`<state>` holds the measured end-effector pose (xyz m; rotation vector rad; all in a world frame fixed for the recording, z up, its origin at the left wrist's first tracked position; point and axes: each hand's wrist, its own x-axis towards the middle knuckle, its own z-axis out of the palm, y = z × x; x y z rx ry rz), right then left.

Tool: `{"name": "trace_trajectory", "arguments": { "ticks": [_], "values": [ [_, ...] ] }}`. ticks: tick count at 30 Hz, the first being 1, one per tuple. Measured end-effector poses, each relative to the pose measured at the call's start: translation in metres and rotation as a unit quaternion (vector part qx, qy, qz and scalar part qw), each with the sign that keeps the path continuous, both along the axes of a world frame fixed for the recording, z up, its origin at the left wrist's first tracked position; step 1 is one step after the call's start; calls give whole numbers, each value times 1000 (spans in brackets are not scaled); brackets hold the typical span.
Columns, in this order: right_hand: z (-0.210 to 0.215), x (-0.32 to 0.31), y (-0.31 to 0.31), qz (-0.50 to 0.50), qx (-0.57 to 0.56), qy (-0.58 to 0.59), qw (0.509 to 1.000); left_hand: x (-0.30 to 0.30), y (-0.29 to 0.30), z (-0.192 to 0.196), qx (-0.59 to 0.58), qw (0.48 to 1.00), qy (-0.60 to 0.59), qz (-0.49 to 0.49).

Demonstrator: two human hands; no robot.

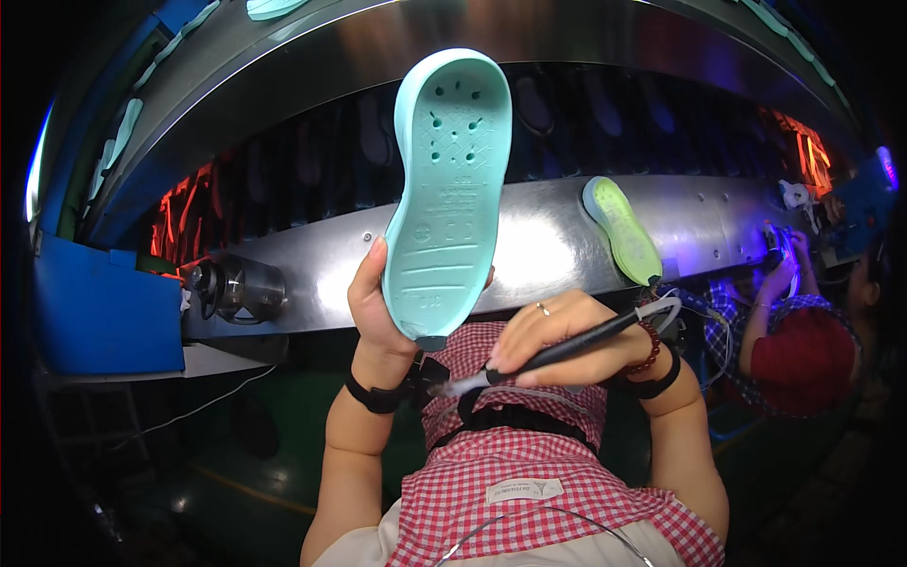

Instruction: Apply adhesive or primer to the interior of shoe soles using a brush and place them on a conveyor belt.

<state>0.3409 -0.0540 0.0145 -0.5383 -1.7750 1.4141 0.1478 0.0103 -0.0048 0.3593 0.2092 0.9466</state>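
Observation:
My left hand [376, 302] is closed on a mint-green shoe sole [453, 208], gripping it by the heel end. The sole stands tilted up toward me, its hollow inner side with small holes and ridges facing me. A dark patch shows at its heel edge. In my right hand [567, 335] is a black-handled glue brush [576, 350], with a grey hose at its back end. Its pale, blurred tip points left, just below the sole's heel and apart from it. A second sole [622, 231], lit yellow-green, lies on the metal bench to the right.
A metal bench [321, 227] runs across in front of me. Behind it is a dark rack with dim soles, below a conveyor [331, 57]. A dark jug [241, 288] stands left, near a blue box [104, 302]. Another person [803, 350] works at right. Red-glowing heaters [179, 222] flank the rack.

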Motion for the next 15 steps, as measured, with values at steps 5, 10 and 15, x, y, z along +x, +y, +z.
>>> {"name": "trace_trajectory", "arguments": {
  "ticks": [5, 10, 15],
  "values": [
    [9, 15, 16, -47, 61, -72, 994, -5, 6, 4, 0, 993, 80, -84],
    [20, 29, 24, 129, 89, -191, 969, -5, 5, 11, 9, 941, 282, -189],
    [6, 29, 24, 51, 66, -93, 992, -4, 4, 14, -6, 919, 320, -232]
  ]
}}
